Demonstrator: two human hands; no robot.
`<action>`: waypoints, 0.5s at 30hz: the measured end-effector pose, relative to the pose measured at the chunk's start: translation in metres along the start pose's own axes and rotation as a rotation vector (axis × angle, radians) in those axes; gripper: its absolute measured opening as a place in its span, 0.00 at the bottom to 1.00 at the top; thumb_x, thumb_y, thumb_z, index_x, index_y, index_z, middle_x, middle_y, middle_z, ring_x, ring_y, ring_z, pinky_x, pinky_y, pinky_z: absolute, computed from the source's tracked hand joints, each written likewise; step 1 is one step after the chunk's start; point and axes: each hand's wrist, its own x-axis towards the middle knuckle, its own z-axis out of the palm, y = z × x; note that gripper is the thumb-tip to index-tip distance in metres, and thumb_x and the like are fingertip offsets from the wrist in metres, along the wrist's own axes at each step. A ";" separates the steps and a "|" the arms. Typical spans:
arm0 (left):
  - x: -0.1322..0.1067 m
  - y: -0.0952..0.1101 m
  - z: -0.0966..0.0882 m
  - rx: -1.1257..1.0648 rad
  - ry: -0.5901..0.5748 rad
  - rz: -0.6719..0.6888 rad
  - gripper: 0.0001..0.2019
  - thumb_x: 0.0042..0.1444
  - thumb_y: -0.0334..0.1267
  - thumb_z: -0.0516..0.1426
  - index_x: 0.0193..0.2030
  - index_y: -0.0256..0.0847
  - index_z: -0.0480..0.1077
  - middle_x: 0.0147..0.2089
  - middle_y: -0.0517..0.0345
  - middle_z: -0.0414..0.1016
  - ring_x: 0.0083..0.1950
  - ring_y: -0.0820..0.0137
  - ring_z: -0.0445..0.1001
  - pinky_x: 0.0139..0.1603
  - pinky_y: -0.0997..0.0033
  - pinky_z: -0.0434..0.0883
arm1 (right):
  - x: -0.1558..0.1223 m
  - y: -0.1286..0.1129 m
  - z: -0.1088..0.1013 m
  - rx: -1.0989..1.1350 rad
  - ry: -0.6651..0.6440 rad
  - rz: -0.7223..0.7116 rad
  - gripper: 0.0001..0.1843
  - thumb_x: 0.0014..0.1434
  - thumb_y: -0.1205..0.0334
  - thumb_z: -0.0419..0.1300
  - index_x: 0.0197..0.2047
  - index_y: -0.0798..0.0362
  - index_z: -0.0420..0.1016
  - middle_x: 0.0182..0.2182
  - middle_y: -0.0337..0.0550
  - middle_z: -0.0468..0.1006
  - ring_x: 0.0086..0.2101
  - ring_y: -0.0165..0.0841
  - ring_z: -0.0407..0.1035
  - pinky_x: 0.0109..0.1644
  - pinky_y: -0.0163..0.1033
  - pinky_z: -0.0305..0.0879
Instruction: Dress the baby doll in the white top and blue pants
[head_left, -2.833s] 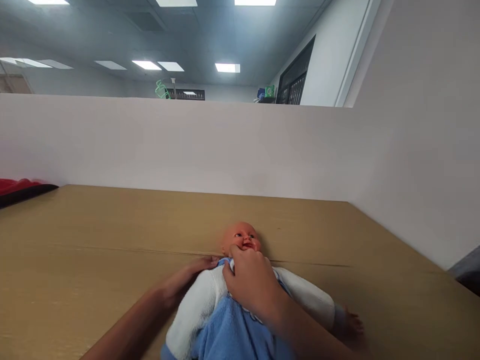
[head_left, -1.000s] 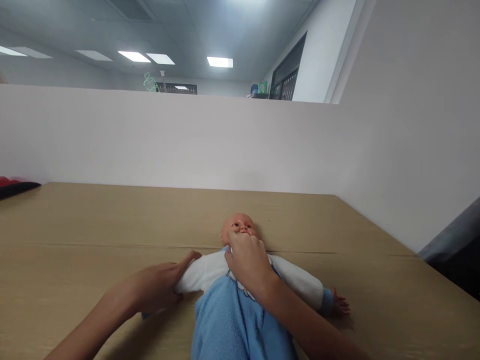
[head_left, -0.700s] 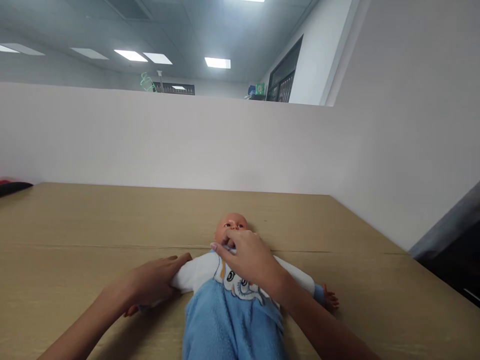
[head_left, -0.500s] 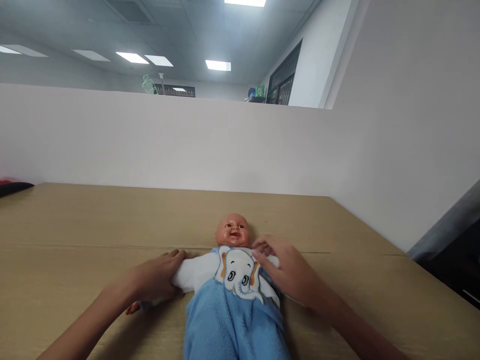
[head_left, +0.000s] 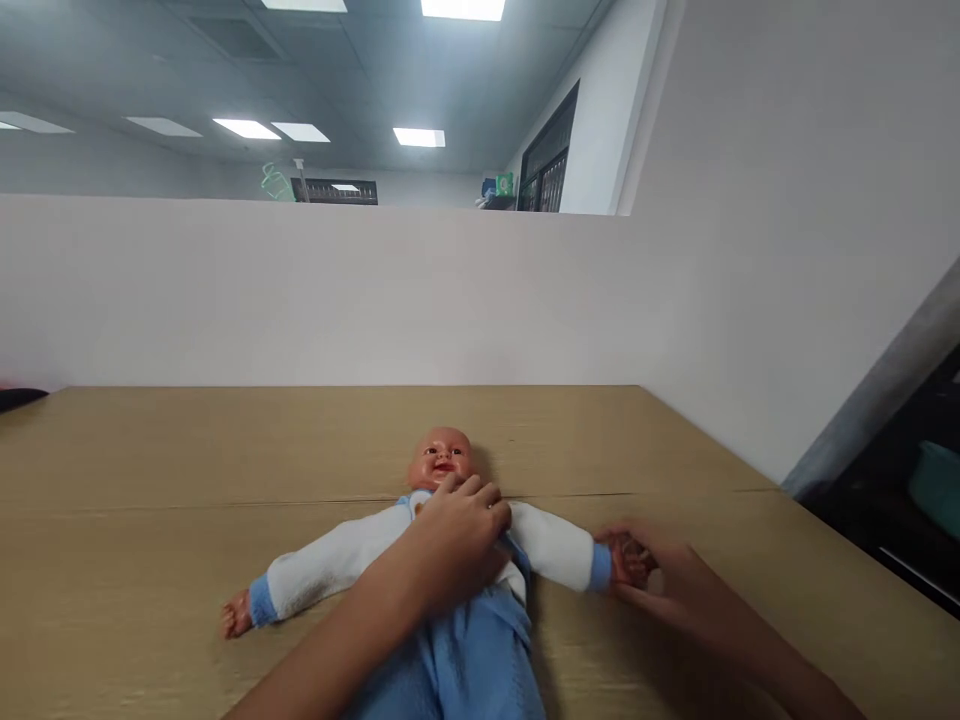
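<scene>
A baby doll (head_left: 441, 456) lies on its back on the table, wearing a white-sleeved blue outfit with an elephant on the chest. Both of its arms are spread out sideways. Across the doll's chest and shoulder rests my left hand (head_left: 469, 530), its fingers bent over the clothing and covering most of the elephant. My right hand (head_left: 660, 575) is closed around the small plastic hand (head_left: 628, 563) of the doll's arm on the right, just past the blue cuff (head_left: 601, 567). The doll's other hand (head_left: 236, 614) lies loose on the left. Its feet are out of view.
A brown table (head_left: 187, 440) with a seam across it carries the doll. Behind it stands a low white partition wall (head_left: 315, 300), joined by a wall on the right. A black object (head_left: 21, 398) sits at the left edge, and a teal container (head_left: 937, 490) is at far right.
My left hand has moved from the doll's left-side sleeve onto its chest. My right hand went from the shoulder out to the doll's hand, and that arm is now stretched to the right.
</scene>
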 end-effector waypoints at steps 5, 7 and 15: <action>0.012 0.003 0.007 0.070 -0.071 0.020 0.02 0.67 0.32 0.63 0.44 0.38 0.75 0.49 0.47 0.81 0.54 0.51 0.76 0.60 0.47 0.71 | 0.009 0.008 0.001 0.403 0.042 0.016 0.26 0.54 0.52 0.75 0.54 0.48 0.76 0.47 0.46 0.83 0.47 0.46 0.79 0.54 0.48 0.77; 0.007 0.001 0.004 0.008 -0.057 0.105 0.01 0.70 0.32 0.61 0.46 0.41 0.73 0.49 0.53 0.80 0.53 0.55 0.76 0.56 0.54 0.71 | 0.013 -0.004 0.003 0.436 0.054 -0.075 0.23 0.58 0.56 0.73 0.55 0.46 0.76 0.51 0.45 0.81 0.50 0.44 0.78 0.57 0.47 0.75; 0.004 -0.009 -0.007 -0.076 0.154 0.355 0.07 0.77 0.36 0.51 0.52 0.44 0.71 0.51 0.54 0.76 0.50 0.59 0.72 0.51 0.61 0.65 | 0.029 -0.060 0.045 0.423 0.144 -0.321 0.10 0.56 0.68 0.68 0.42 0.48 0.77 0.38 0.38 0.76 0.37 0.35 0.72 0.40 0.39 0.68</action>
